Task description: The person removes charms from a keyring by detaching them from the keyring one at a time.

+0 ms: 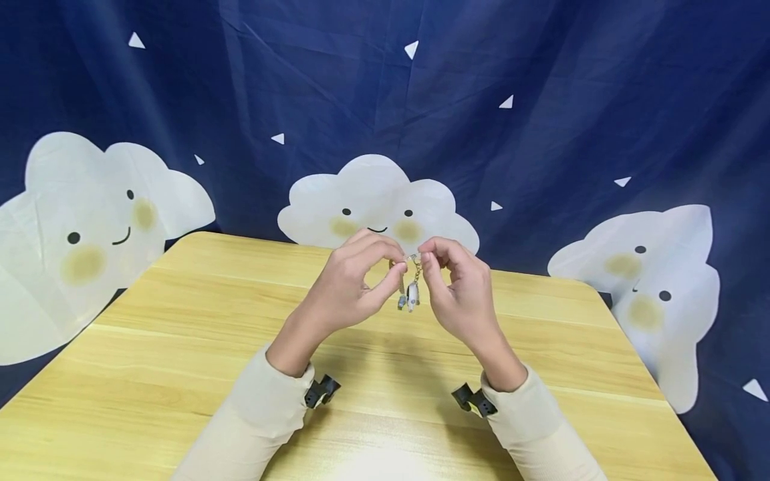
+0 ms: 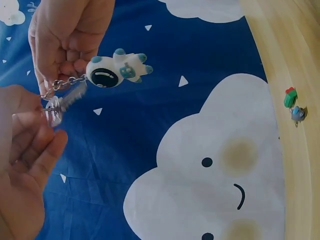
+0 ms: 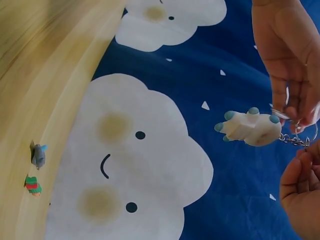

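Note:
An astronaut keychain (image 1: 412, 295), white with teal hands and feet and a dark visor, dangles between the two hands above the table. My right hand (image 1: 460, 287) pinches the keychain at the ring end of its metal chain (image 2: 69, 82). Opposite it, my left hand (image 1: 355, 284) holds a key (image 2: 55, 111) by its head, with thumb and fingertips close together. The key's blade (image 2: 75, 96) points toward the astronaut. In the right wrist view a thin ring (image 3: 315, 131) shows between the fingertips of both hands, partly covered by them.
On the wooden table (image 1: 210, 374) lie a small green-and-red figure (image 2: 290, 97) and a small grey-blue figure (image 2: 298, 114), side by side. Behind the table hangs a dark blue curtain (image 1: 337, 80) printed with smiling clouds. Both wrists wear small black cameras.

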Motion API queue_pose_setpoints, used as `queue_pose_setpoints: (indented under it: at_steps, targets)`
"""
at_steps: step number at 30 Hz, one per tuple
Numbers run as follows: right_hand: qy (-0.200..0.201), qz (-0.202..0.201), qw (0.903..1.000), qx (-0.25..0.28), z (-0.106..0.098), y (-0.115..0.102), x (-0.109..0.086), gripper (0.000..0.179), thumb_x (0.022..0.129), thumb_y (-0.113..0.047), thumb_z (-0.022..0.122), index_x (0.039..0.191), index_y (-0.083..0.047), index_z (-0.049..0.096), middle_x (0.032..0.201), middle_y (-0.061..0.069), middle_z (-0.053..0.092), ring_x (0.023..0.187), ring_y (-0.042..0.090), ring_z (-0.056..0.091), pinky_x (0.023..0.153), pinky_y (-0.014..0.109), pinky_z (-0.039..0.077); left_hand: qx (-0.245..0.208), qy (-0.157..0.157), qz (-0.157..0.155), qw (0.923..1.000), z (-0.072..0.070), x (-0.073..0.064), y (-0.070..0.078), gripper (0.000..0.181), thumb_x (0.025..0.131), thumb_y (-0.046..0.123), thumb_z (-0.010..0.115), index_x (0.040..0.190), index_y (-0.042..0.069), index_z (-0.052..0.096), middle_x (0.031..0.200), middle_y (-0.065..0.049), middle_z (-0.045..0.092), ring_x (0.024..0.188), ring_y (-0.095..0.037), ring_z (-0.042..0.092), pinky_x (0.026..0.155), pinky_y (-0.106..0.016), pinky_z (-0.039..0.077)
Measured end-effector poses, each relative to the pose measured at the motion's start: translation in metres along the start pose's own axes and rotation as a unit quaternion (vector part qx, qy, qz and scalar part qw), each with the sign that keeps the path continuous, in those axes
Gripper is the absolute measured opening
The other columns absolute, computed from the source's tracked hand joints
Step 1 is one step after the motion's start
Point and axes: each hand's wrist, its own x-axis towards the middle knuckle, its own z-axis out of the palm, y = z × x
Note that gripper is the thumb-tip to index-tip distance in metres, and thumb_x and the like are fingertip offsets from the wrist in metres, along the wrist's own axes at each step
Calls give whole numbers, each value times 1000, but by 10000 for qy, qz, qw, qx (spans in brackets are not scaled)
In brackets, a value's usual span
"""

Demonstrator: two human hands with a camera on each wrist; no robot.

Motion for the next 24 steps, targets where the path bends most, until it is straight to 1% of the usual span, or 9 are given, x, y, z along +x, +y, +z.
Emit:
queue_pose_setpoints:
  at_steps: [2, 6, 8, 11, 15, 19, 24]
  targets:
    - [-54, 9, 10000, 45, 1, -1, 0, 9, 97, 6, 61, 102, 3, 67, 80, 8, 62, 69, 15, 55, 66, 21, 48, 225, 30, -90, 9997, 0, 0, 0, 5, 92, 5, 66, 91, 5, 70, 93, -5, 71, 89, -21, 61, 82, -31, 50]
    - [-105, -108, 9998, -100, 2, -2, -1, 9, 97, 5, 60, 101, 1, 67, 80, 7, 62, 69, 15, 55, 66, 22, 48, 677, 78, -246, 9974, -1, 0, 1, 7, 92, 5, 65, 94, 2, 71, 94, -7, 72, 88, -23, 60, 79, -32, 51]
    - [-117, -214, 9994, -236, 3, -2, -1, 9, 97, 5, 60, 100, 1, 67, 79, 7, 62, 70, 15, 56, 66, 24, 48, 818, 80, -204, 9964, -1, 0, 2, 7, 93, 5, 66, 96, 2, 71, 95, -7, 73, 88, -24, 61, 78, -32, 51]
    - [-126, -382, 9983, -412, 4, -2, -1, 9, 97, 5, 59, 100, 1, 67, 79, 7, 62, 71, 16, 57, 66, 27, 49, 1001, 78, -39, 9949, -1, 1, 3, 5, 94, 4, 69, 97, 2, 73, 94, -8, 73, 89, -24, 62, 78, -32, 53]
    - [-113, -573, 9965, -606, 4, -3, -1, 8, 98, 2, 59, 100, 3, 66, 79, 8, 62, 72, 18, 58, 68, 27, 50, 1125, 136, 97, 9935, -2, 2, 5, 4, 93, 2, 73, 96, 2, 74, 93, -7, 74, 87, -24, 63, 75, -31, 54]
    - [-81, -727, 9949, -700, 4, -3, -1, 7, 96, 3, 62, 101, 4, 68, 80, 8, 64, 73, 19, 61, 69, 27, 52, 1143, 204, 91, 9932, -3, 2, 6, 5, 92, 0, 73, 97, 2, 74, 94, -8, 75, 86, -23, 64, 74, -30, 54]
    - [-146, -828, 9944, -638, 5, -4, 0, 10, 94, 2, 67, 104, 4, 69, 85, 9, 69, 72, 18, 63, 67, 29, 54, 1153, 216, 60, 9931, -4, 1, 6, 6, 93, 0, 72, 97, 2, 75, 94, -8, 75, 86, -23, 63, 74, -29, 53]
